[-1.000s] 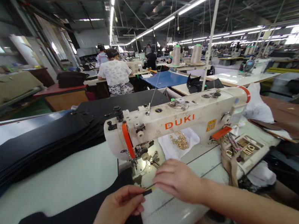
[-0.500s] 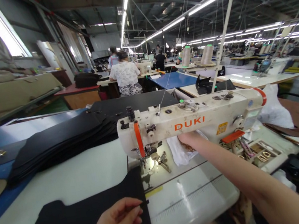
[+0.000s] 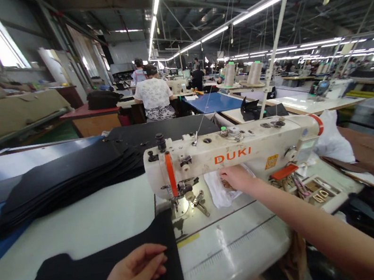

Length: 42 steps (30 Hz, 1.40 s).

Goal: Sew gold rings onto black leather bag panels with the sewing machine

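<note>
My left hand (image 3: 142, 269) is over a black fabric panel (image 3: 97, 269), its fingers curled and the thumb near the index finger. Whatever lies between them is lost against the black panel. The panel's far corner reaches close to the needle area of a white DUKI sewing machine (image 3: 235, 151). My right hand (image 3: 238, 178) extends under the machine arm into a white bag (image 3: 217, 194), its bent fingers among small brass-coloured metal pieces (image 3: 228, 185). The fingertips are partly hidden, so what they grip cannot be made out.
A stack of black panels (image 3: 70, 171) lies at left. Right of the machine stands a tray (image 3: 340, 198) with metal rings and tools. Brown sheets (image 3: 367, 148) lie at far right. Thread cones (image 3: 230, 75) and a seated person (image 3: 153, 93) are beyond.
A small black strip showed in my left fingers earlier; now it cannot be seen against the panel. That hand has shifted slightly left in view. My right hand stays in the bag.
</note>
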{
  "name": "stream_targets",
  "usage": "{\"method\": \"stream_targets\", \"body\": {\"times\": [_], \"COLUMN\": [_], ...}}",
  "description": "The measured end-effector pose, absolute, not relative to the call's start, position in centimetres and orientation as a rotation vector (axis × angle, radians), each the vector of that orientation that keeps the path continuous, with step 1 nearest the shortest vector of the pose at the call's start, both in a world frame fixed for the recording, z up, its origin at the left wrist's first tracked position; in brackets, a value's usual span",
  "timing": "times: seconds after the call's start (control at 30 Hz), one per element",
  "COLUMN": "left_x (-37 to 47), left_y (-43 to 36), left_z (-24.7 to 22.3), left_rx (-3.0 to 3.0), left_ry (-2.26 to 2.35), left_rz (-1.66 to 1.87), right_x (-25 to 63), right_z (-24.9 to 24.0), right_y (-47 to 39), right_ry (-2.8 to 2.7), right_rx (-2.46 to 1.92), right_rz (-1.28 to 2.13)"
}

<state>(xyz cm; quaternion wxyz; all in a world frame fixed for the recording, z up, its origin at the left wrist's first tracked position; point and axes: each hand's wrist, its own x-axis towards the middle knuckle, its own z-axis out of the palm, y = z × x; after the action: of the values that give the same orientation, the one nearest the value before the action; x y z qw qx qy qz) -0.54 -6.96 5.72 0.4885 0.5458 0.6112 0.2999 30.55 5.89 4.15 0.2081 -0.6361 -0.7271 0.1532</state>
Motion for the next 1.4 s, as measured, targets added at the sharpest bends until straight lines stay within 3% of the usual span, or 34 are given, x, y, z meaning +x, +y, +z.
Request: {"method": "stream_targets", "body": {"times": [0.23, 0.47, 0.77, 0.87, 1.13, 1.4], "left_x": [0.0, 1.3, 1.5, 1.7, 2.0, 1.7], "left_y": [-7.2, -7.8, -8.9, -9.0, -9.0, -9.0], "left_z": [5.5, 5.6, 5.9, 6.0, 6.3, 6.5], "left_rx": [1.226, 1.319, 1.413, 1.429, 1.392, 1.361], "left_ry": [1.453, 1.378, 1.335, 1.327, 1.348, 1.34], "left_rz": [0.802, 0.815, 0.904, 0.926, 0.92, 0.957], "right_x": [29.6, 26.3, 23.8, 23.3, 21.0, 20.7], "right_z": [4.1, 4.7, 5.4, 5.5, 5.2, 5.1], "right_y": [1.1, -3.9, -6.8, -7.1, -7.5, -7.4], "right_ry": [-1.783, -1.262, -1.644, -1.637, -0.895, -0.689], "right_rx": [-1.516, -1.15, -1.125, -1.097, -0.965, -0.989], "right_rz": [0.77, 1.341, 0.865, 0.869, 1.698, 1.882]}}
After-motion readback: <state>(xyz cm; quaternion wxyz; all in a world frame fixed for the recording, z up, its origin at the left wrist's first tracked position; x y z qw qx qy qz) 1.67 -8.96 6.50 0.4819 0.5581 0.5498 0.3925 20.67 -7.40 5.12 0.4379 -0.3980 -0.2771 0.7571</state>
